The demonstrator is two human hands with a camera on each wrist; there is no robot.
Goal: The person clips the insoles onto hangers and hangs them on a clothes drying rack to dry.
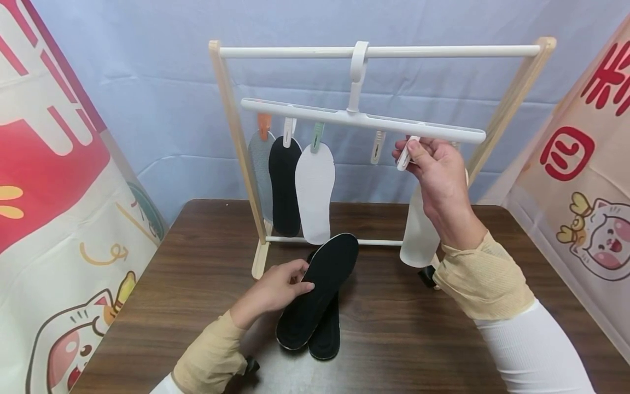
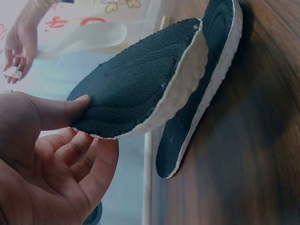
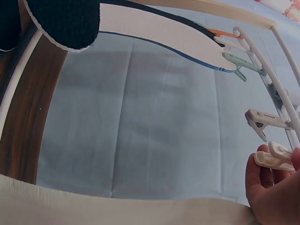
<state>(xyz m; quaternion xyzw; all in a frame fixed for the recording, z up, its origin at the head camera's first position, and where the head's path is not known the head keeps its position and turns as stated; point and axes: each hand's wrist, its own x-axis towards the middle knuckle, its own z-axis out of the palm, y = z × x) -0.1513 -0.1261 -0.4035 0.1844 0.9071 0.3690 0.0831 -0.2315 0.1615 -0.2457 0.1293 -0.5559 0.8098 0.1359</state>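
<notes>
Red lettering: on the right-hand printed curtain (image 1: 610,235), large red characters (image 1: 567,153), partly cut by the picture's edge and not surely legible; below them a cartoon cat (image 1: 607,235).
Left curtain: red and white, printed with another cartoon cat (image 1: 74,350).
Left hand: the left hand (image 1: 278,287) pinches one side of a black insole (image 1: 317,293), thumb on top, fingers beneath.
Held insole: tilted above the table (image 1: 403,328), its pale edge showing from the left wrist, crossing over a second black insole (image 1: 327,334) that lies on the tabletop.
Right hand: the right hand (image 1: 440,169) grips a white clothespin (image 1: 406,155) between thumb and curled fingers, under the right half of the white hanger (image 1: 295,112).
Hanger: hooked over the top rod of a wooden-sided rack (image 1: 443,52).
Clipped insoles: a grey insole (image 1: 261,169) under an orange clip (image 1: 264,125), a black one under a white clip (image 1: 287,133), a white insole (image 1: 315,191) under a green clip (image 1: 316,138).
Bare clip: a beige clip (image 1: 377,148), just beside the right hand.
In the way: the right hand and wrist partly cover a pale hanging insole (image 1: 419,235), hiding its top.
Backdrop: creased blue cloth (image 1: 162,82).
</notes>
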